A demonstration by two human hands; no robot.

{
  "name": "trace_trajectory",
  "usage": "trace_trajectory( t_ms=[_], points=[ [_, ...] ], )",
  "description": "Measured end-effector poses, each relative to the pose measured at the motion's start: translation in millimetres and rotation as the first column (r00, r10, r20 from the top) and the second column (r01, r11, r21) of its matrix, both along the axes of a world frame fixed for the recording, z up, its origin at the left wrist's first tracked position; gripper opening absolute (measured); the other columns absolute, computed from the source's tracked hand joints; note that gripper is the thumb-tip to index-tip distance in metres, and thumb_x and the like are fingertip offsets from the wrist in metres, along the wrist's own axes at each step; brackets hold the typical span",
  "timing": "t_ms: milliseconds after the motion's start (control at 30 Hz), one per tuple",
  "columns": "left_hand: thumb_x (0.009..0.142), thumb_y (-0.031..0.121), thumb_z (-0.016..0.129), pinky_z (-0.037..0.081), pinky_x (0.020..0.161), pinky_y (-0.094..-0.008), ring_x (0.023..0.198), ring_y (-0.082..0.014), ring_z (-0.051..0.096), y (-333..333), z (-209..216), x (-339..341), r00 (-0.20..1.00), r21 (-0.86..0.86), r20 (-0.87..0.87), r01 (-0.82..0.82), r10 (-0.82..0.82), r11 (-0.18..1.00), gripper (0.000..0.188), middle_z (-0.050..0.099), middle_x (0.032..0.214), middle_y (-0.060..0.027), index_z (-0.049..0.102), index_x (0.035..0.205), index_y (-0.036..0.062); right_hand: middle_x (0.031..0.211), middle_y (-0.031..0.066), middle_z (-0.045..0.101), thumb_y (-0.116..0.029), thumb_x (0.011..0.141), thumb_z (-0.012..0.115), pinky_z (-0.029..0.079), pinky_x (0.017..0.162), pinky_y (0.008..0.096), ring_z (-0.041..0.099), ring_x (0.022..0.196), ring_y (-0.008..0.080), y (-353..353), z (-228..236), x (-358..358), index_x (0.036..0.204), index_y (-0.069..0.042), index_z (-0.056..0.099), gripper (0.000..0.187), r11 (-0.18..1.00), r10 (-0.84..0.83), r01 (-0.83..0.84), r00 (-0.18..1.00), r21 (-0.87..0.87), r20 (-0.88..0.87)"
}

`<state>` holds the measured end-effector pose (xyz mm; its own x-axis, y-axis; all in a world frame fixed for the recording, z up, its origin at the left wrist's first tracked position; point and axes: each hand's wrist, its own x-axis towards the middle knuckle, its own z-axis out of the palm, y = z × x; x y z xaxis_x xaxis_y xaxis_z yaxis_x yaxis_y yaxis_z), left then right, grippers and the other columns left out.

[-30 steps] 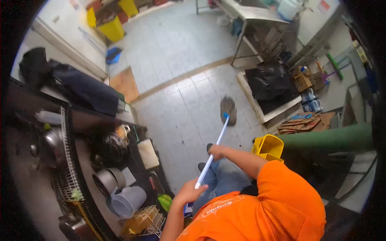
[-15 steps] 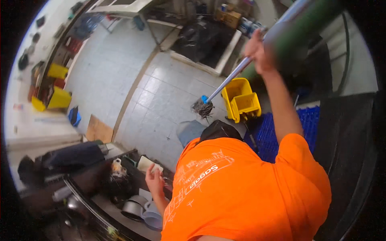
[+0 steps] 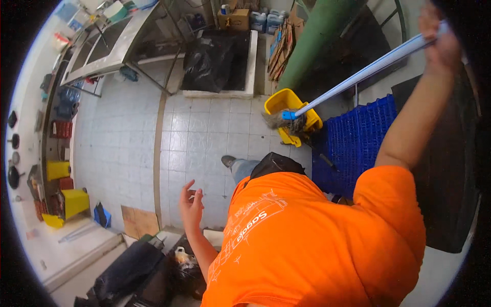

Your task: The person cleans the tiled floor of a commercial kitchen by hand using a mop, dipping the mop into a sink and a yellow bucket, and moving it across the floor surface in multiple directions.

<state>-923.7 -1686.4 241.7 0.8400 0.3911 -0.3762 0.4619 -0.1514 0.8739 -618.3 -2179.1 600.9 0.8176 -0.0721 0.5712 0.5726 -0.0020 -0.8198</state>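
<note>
In my raised right hand (image 3: 439,43) is the upper end of a mop (image 3: 365,74), with the fingers wrapped round its pale shaft. The shaft slants down to a blue clamp, where the grey mop head (image 3: 280,119) lies over the yellow mop bucket (image 3: 282,97). Some strands hang past the bucket's left rim. My left hand (image 3: 192,202) hovers over the tiled floor with fingers apart and nothing in it.
Blue plastic matting (image 3: 353,140) lies right of the bucket, and a thick green column (image 3: 319,43) rises behind it. A low white-edged platform (image 3: 253,66) holds black plastic (image 3: 215,61). At the left are a metal table (image 3: 110,43) and cardboard (image 3: 139,221).
My right hand has moved right, and the mop head has gone from above the floor to over the bucket. My left hand has moved from near the pans to above the floor.
</note>
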Motion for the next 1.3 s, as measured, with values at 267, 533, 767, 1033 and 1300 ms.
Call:
trace_trajectory(
  t_ms=[267,533,767,1033,1300],
  points=[
    [0.086,0.018,0.059,0.048,0.063,-0.031,0.071,-0.0188,0.062,142.8,-234.7,-166.3,0.888,-0.197,-0.45,-0.198,0.091,0.96,0.027,0.064,0.076,-0.0092,0.063,0.107,0.0004,0.121,0.0164,0.057,-0.023,0.095,0.05,0.049,0.092,0.0399,0.059,0.103,0.026,-186.3,-282.7,173.2,0.127,-0.004,0.053,0.037,0.96,-0.078,0.203,0.854,0.191,-0.514],
    [0.084,0.018,0.068,0.049,0.055,-0.0332,0.065,-0.0164,0.062,118.2,-202.9,-338.0,0.504,0.002,-0.705,-0.702,0.499,0.712,0.02,0.066,0.074,-0.007,0.069,0.091,-0.0005,0.112,0.0121,0.057,-0.023,0.09,0.059,0.046,0.084,0.0415,0.056,0.098,0.0269,-201.8,-376.7,176.6,0.117,-0.005,0.058,0.033,0.288,-0.94,0.571,0.32,-0.769,-0.114],
    [0.084,0.019,0.068,0.049,0.054,-0.0333,0.063,-0.0164,0.062,160.8,-248.0,-258.0,0.475,-0.097,-0.696,-0.805,0.539,0.585,0.021,0.066,0.073,-0.0063,0.068,0.094,0.0007,0.086,0.0085,0.067,-0.028,0.083,0.065,0.048,0.064,0.0398,0.061,0.074,0.0229,291.6,-630.6,84.7,0.098,-0.007,0.071,0.026,0.539,-0.485,-0.747,0.103,-0.389,-0.868],
    [0.084,0.021,0.067,0.048,0.052,-0.0335,0.061,-0.0167,0.061,336.8,-281.8,-176.8,0.47,-0.081,-0.465,-0.866,0.75,0.493,0.023,0.064,0.072,-0.0053,0.066,0.099,0.0031,0.109,0.0098,0.067,-0.026,0.092,0.06,0.049,0.084,0.0356,0.063,0.099,0.0203,883.5,-480.5,63.4,0.119,-0.006,0.058,0.032,-0.09,0.603,-0.94,0.212,-0.33,-0.769],
    [0.086,0.032,0.063,0.044,0.047,-0.0319,0.058,-0.0169,0.059,573.4,-200.4,-172.5,0.325,0.005,-0.407,-0.934,0.854,0.358,0.026,0.063,0.071,-0.0051,0.062,0.098,0.0091,0.065,0.0024,0.056,-0.016,0.089,0.057,0.042,0.046,0.0261,0.051,0.053,0.0104,1000.5,-522.8,169.0,0.088,-0.003,0.057,0.014,0.117,0.575,-0.979,0.203,-0.166,-0.792]
  ],
)
